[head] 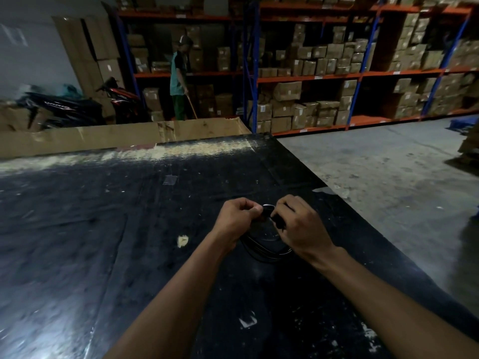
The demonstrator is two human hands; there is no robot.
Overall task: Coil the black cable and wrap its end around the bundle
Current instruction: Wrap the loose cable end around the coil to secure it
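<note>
The black cable [264, 244] hangs in several loops between my two hands, just above the black table [129, 229]. My left hand [237, 220] grips the top of the coil with curled fingers. My right hand [300, 226] pinches the cable's end, a short black piece, close beside the left hand's thumb. The upper part of the bundle is hidden behind my fingers, and the dark cable is hard to tell from the dark tabletop.
The table's right edge [350, 211] runs diagonally, with concrete floor [388, 177] beyond. Cardboard [116, 137] lines the far edge. A person [178, 79] stands far back by shelving racks [324, 73] full of boxes. Motorbikes [64, 107] are parked at left.
</note>
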